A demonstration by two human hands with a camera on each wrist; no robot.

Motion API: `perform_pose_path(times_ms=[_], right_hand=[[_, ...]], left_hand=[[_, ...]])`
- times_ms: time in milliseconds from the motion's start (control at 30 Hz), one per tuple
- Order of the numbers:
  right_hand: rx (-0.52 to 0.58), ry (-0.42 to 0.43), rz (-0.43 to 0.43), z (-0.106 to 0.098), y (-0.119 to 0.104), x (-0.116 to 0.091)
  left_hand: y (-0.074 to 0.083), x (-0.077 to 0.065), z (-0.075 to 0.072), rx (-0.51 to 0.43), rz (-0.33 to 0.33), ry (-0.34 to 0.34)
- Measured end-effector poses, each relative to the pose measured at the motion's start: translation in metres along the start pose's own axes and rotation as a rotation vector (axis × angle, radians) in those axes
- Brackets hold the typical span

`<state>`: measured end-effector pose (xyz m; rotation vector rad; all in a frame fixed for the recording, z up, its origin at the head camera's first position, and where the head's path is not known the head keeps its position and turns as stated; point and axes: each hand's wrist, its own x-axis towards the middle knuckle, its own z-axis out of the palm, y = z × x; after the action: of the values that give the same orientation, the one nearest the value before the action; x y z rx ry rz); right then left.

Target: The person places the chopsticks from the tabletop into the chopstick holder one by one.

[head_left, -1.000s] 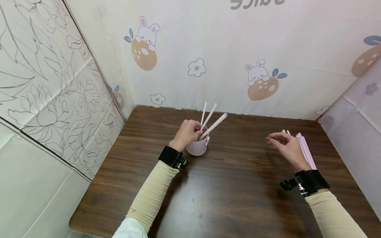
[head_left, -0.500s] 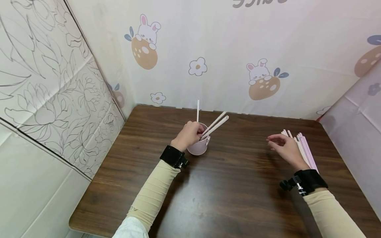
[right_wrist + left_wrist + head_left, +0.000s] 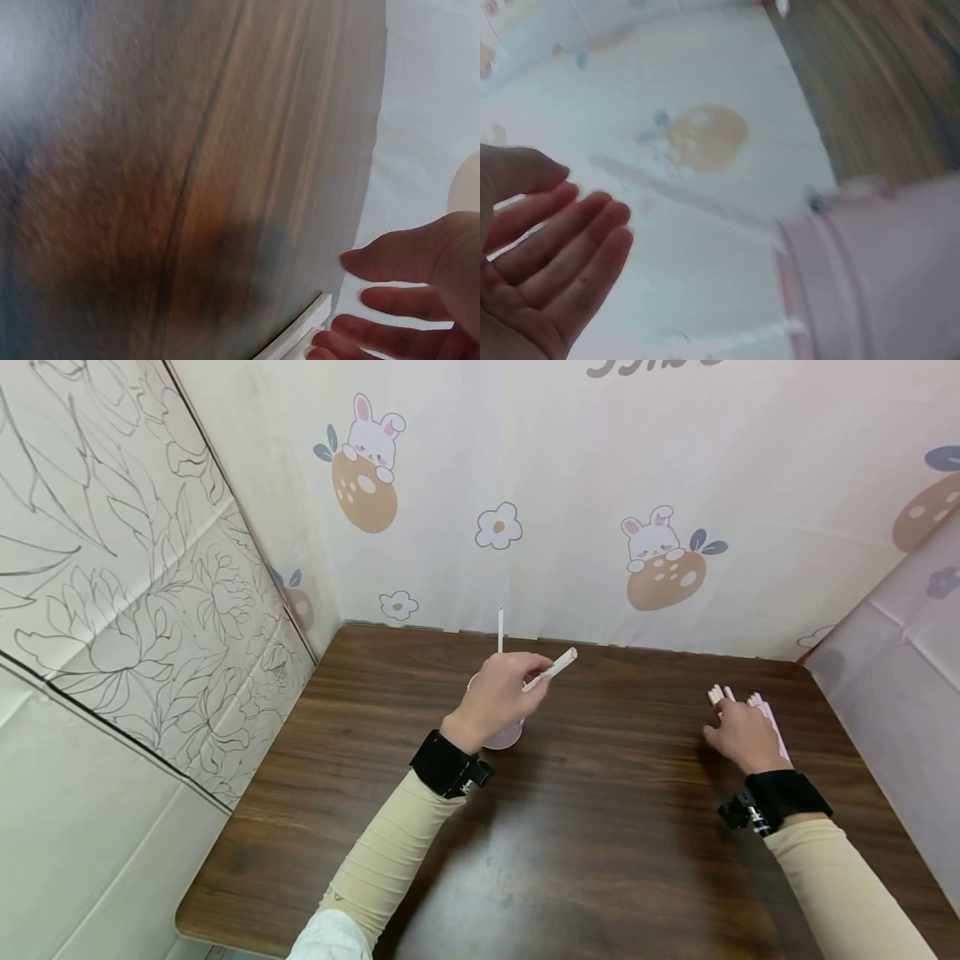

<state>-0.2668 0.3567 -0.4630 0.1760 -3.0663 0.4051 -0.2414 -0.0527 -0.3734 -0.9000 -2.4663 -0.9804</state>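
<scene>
Over a small pale pink bucket (image 3: 504,739), my left hand (image 3: 504,693) has its fingers apart and nothing between thumb and fingertips, as the left wrist view shows. White sticks stand in that bucket (image 3: 885,262): one upright stick (image 3: 500,631) behind the hand and a slanted white stick (image 3: 561,662) leaning right past the fingers. On the right, my right hand (image 3: 742,737) lies over a bunch of white and pink sticks (image 3: 768,714). In the right wrist view, its bent fingers are beside a pale stick (image 3: 300,330), thumb apart; whether they touch it cannot be told.
The brown wooden table (image 3: 600,827) reaches back to a wall sheet (image 3: 555,577) printed with rabbits. A patterned white panel (image 3: 165,585) borders the left side, and another pale sheet (image 3: 907,693) the right.
My left hand has let go of the slanted sticks and risen slightly to the right above the bucket. The right hand has moved right, from beside the bunch to over it.
</scene>
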Motion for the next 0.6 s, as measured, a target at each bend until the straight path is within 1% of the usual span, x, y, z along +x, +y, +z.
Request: perform_pose_path(times_ms=[67, 100, 167, 233, 333, 400, 467, 533, 600], right_hand=[[-0.022, 0.002, -0.003, 0.0, 0.004, 0.003], [-0.03, 0.005, 0.001, 0.0, 0.005, 0.004], [-0.037, 0.016, 0.011, 0.002, 0.008, 0.006], [-0.041, 0.027, 0.022, 0.004, 0.011, 0.008], [-0.04, 0.029, 0.041, 0.008, 0.015, 0.01], [-0.042, 0.024, 0.057, 0.009, 0.016, 0.011], [-0.034, 0.001, 0.08, 0.01, 0.015, 0.012], [-0.029, -0.013, 0.096, 0.011, 0.015, 0.012], [-0.027, -0.018, 0.104, 0.013, 0.015, 0.012]], left_hand=[[0.012, 0.002, 0.002, -0.017, 0.078, -0.021], [0.018, 0.002, 0.004, -0.024, 0.107, -0.05], [0.026, 0.003, 0.009, -0.032, 0.145, -0.137], [0.031, 0.003, 0.015, -0.015, 0.158, -0.253], [0.033, 0.0, 0.028, 0.026, 0.141, -0.455], [0.031, -0.002, 0.036, 0.054, 0.105, -0.595], [0.029, -0.005, 0.044, 0.08, 0.052, -0.711], [0.026, -0.009, 0.052, 0.116, 0.0, -0.792], [0.024, -0.013, 0.06, 0.156, -0.042, -0.847]])
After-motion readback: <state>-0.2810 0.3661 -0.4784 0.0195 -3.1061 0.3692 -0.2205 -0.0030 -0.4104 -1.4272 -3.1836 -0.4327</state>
